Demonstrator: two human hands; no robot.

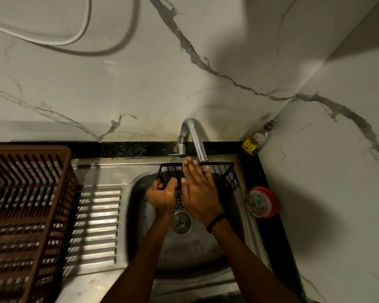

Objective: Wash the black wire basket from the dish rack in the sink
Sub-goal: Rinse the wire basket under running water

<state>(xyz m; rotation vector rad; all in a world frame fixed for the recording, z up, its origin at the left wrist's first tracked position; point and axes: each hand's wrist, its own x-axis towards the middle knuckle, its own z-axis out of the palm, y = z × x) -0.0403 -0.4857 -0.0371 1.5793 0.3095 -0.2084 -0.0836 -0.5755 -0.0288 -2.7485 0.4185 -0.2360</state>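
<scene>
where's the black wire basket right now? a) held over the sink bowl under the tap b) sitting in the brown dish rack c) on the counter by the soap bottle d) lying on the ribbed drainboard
a: the left hand grips the black wire basket above the sink bowl, just below the tap.

Around the sink (239, 217), I'm counting one tap (193, 136), one wire basket (225, 173), two hands, one bottle (255, 141), one scrubber tub (263, 202), one dish rack (26, 206).

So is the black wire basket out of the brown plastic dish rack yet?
Out. The black wire basket is over the steel sink beneath the tap, gripped by the left hand.
</scene>
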